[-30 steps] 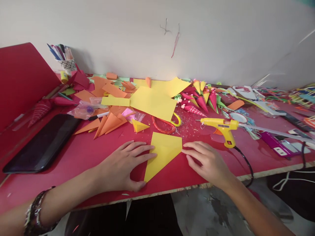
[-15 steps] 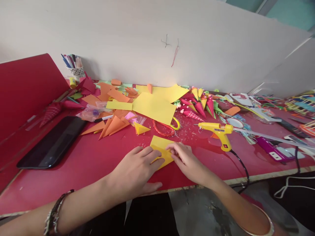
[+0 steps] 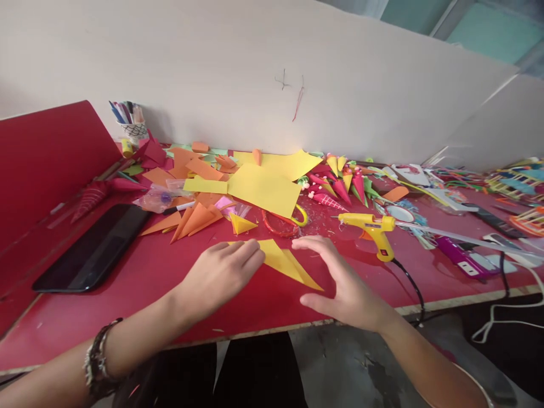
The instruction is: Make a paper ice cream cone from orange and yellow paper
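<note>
Showing a black phone (image 3: 92, 248) lying flat at left, a patterned cup (image 3: 135, 130) holding pens (image 3: 126, 113) near the wall (image 3: 212, 73), and a white cable (image 3: 492, 317) looping at far right.

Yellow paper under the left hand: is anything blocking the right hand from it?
Nothing visible blocks it: the pointed end of the yellow paper lies right by the open right hand. The left hand covers only the other end.

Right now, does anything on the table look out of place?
Untidy pale scraps litter the table beside the glue gun, and its black cord droops over the front edge, where it could snag.
</note>
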Motion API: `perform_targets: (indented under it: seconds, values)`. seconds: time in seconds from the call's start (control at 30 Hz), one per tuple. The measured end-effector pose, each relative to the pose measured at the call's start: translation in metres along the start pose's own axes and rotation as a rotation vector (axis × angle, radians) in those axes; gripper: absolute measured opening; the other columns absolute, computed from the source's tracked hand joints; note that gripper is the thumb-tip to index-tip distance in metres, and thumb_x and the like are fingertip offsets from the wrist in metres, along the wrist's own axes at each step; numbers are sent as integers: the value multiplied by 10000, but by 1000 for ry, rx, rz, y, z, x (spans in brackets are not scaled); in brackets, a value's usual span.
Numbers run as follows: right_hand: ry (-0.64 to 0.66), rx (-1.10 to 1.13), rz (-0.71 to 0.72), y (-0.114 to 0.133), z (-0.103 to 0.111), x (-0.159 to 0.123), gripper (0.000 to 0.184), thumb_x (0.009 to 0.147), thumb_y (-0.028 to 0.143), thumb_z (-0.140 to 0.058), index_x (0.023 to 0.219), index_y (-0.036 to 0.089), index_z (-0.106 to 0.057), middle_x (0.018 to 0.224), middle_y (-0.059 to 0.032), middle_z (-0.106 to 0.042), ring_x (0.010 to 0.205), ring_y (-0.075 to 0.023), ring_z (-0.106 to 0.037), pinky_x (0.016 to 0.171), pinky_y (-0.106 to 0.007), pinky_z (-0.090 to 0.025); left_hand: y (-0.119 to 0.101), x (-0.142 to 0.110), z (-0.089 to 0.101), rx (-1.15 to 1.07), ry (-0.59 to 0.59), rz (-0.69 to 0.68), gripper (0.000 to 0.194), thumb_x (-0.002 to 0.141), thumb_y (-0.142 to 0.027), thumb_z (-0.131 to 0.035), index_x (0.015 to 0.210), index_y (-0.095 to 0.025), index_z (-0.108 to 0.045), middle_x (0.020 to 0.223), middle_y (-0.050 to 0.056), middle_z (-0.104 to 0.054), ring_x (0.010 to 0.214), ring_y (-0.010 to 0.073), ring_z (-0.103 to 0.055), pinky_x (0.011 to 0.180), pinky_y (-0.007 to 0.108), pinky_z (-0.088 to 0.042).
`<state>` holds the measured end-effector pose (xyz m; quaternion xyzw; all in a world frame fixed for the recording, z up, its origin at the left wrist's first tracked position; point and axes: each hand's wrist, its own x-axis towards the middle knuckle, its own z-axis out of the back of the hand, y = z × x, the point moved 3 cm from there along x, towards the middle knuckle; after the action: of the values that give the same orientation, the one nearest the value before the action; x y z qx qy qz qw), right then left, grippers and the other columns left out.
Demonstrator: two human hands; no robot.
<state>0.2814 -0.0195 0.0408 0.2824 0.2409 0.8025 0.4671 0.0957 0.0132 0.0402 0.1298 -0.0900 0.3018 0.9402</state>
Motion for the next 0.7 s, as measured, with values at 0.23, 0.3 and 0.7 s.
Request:
perform_targets:
  seconds: [0.23, 0.3, 0.7]
  values:
    - [-12, -489, 350, -7, 4, -9, 388, 826, 167, -447, 1172, 342, -466, 1251, 3, -463, 1138, -210, -381, 950, -449, -287, 14, -3, -3, -631, -29, 127, 135, 872, -163, -318, 911, -181, -446, 960, 41, -515, 828, 113, -534, 697, 214, -451]
    - [-51, -570, 418, -3, -2, -11, 360, 858, 134, -370, 1144, 307, -503, 1177, 3, -541, 1092, -185, -434, 945, -427, -282, 13, -1, -9, -728, -32, 99, 138, 858, -143, -337, 925, -186, -450, 1024, 47, -509, 926, 118, -514, 782, 224, -441]
    - [90, -524, 338, -13, -40, -8, 247, 859, 133, -374, 982, 177, -583, 902, -54, -617, 838, -160, -535, 764, -307, -415, -12, -22, -21, -438, 264, 23, 308, 725, -146, -554, 1026, -206, -521, 1030, 45, -557, 889, 190, -535, 780, 318, -445]
